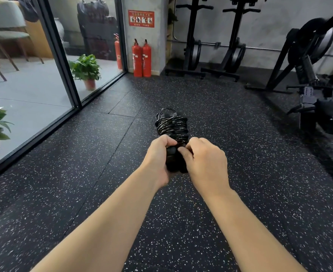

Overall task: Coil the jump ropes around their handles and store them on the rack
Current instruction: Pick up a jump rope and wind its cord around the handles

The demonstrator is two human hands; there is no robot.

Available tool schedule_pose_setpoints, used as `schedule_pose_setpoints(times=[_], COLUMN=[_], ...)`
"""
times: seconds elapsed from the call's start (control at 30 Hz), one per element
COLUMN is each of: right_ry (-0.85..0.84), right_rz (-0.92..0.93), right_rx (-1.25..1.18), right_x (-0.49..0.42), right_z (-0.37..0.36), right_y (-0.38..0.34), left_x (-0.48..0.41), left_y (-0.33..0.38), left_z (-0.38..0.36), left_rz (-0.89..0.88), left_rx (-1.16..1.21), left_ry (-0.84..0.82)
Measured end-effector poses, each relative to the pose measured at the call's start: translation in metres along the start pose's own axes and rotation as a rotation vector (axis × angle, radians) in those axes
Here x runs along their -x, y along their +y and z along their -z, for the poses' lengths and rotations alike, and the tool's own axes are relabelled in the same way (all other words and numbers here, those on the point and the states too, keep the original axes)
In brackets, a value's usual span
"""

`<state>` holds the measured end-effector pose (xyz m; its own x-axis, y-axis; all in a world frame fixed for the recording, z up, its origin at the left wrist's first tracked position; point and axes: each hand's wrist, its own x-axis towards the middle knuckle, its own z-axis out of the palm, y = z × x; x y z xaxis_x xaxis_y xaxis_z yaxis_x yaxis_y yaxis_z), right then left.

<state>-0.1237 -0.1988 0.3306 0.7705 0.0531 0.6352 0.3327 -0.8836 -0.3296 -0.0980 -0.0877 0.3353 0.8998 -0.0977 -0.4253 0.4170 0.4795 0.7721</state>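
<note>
Centrally, a black jump rope (172,127) sits wound in many tight loops around its handles (173,160), the glossy coils bunched at the far end of the bundle and a small loop of cord sticking out beyond them. It is held in the air above the floor, a little ahead of the person, with both bare forearms reaching in from the near edge. From the left, the left hand (157,156) wraps the dark handles, its fingers curled over the top and closed firmly on them. From the right, the right hand (205,160) meets it, thumb and fingertips pinched against the handles just below the coils, so the two hands nearly touch. Whether a loose rope end lies between those fingers cannot be told. Below spreads the floor (230,213), black rubber tiles speckled with white. Far ahead, two red fire extinguishers (141,58) stand side by side against a grey pillar, under a red sign (141,18). To their left runs a glass wall (95,36) in dark frames, with a potted plant (86,70) behind it and another plant at the left edge. Along the far wall stand two upright black machines (212,42), and more dark gym equipment (314,71) crowds the right side.
</note>
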Motion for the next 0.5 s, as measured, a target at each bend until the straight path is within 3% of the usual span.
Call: schedule_pose_setpoints(times=[0.5], right_ry=[0.057], right_rz=[0.086], right_rx=[0.03], right_x=[-0.0021], right_z=[-0.0018], right_y=[-0.0016], left_x=[-0.0016], left_y=[0.0005], left_z=[-0.0015], left_rz=[0.019], left_rx=[0.029], left_ry=[0.053])
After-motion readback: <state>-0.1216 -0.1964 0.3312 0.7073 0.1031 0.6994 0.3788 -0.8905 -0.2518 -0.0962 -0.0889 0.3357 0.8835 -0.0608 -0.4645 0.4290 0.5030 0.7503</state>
